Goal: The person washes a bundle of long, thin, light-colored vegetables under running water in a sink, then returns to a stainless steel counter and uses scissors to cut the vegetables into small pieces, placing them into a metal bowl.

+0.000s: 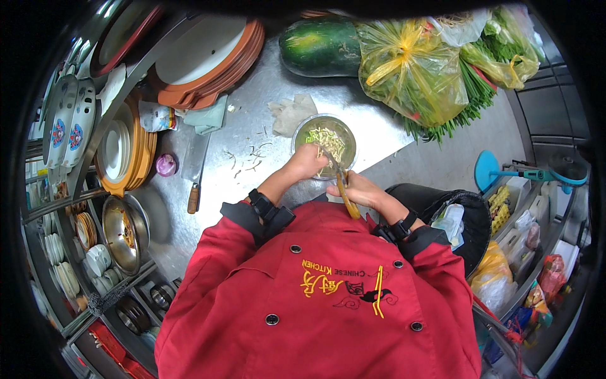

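Note:
A round metal bowl (349,133) stands on the steel table before me, with thin pale and green vegetable pieces (326,137) inside. My left hand (310,161) is closed over the bowl's near part, against the blades of the scissors; what its fingers pinch is hidden. In my right hand (357,189) are scissors with yellow-brown handles (349,201), their blades pointing into the bowl. A crumpled greyish cloth (293,113) lies just beyond the bowl. Dark thin scraps (253,156) are scattered on the table to the left.
A cleaver (195,156) and purple onion (166,165) lie left, near stacked plates (208,61). A large green melon (319,47), a yellow bag of vegetables (412,71) and green stalks (478,94) lie at the back right. A black-lined bin (468,208) stands right, below the table edge.

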Demonstrator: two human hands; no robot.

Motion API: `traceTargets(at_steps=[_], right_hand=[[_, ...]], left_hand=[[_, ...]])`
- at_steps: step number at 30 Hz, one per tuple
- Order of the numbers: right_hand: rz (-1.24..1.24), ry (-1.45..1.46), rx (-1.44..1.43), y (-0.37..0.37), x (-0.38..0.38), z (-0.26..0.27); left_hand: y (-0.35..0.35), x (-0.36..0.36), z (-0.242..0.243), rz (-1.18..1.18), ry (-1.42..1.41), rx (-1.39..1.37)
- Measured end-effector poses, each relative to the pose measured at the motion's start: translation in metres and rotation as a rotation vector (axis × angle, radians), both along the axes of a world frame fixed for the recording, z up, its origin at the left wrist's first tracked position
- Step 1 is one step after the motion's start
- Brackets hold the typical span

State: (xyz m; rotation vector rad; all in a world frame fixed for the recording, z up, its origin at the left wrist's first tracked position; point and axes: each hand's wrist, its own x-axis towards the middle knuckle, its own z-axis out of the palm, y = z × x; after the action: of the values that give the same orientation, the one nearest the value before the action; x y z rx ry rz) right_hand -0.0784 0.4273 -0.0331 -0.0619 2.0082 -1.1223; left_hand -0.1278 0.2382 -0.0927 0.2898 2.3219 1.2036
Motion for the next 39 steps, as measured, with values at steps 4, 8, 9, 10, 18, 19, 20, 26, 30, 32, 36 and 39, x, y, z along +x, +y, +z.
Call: traceTargets(at_steps=[4, 8, 9, 10, 18, 19, 20, 26, 30, 32, 36, 39], right_hand=[[-0.086, -0.194, -0.064, 0.001, 0.000, -0.028], [-0.278, -0.524, -0.169, 0.000, -0.002, -0.050], [-0.364, -0.603, -0.198, 0.000, -0.001, -0.054], [-0.384, -0.617, -0.213, 0.000, -0.001, -0.056], [-0.438, -0.599, -0.112, -0.004, -0.003, -0.049], [-0.412, -0.595, -0.082, -0.001, -0.003, -0.046], [-0.383, -0.586, -0.059, 0.004, -0.002, -0.042], [-0.456, -0.609, -0.140, 0.024, 0.005, -0.031], [-0.394, -0.661, -0.178, 0.023, -0.007, -0.032], [-0.312, -0.665, -0.145, 0.021, -0.016, -0.031], [-0.276, -0.690, -0.059, 0.010, -0.035, -0.032], [-0.281, -0.760, -0.079, 0.002, -0.047, -0.037]], left_hand=[[-0.005, -0.008, -0.007, -0.146, 0.004, -0.048], [-0.002, -0.030, -0.009, -0.114, -0.389, -0.118], [0.001, -0.035, -0.010, -0.095, -0.452, -0.124], [0.005, -0.042, -0.010, -0.101, -0.504, -0.236], [0.021, -0.060, -0.009, -0.331, -0.307, -0.577], [0.016, -0.060, -0.007, -0.378, -0.150, -0.586], [0.010, -0.060, -0.005, -0.425, 0.008, -0.592], [-0.022, -0.054, 0.012, -0.271, -0.119, -0.429], [-0.026, -0.038, 0.014, -0.075, -0.237, -0.243], [-0.025, -0.031, 0.012, -0.019, -0.317, -0.159], [-0.023, -0.024, 0.012, 0.040, -0.395, -0.046], [-0.027, -0.023, 0.015, 0.069, -0.465, -0.014]])
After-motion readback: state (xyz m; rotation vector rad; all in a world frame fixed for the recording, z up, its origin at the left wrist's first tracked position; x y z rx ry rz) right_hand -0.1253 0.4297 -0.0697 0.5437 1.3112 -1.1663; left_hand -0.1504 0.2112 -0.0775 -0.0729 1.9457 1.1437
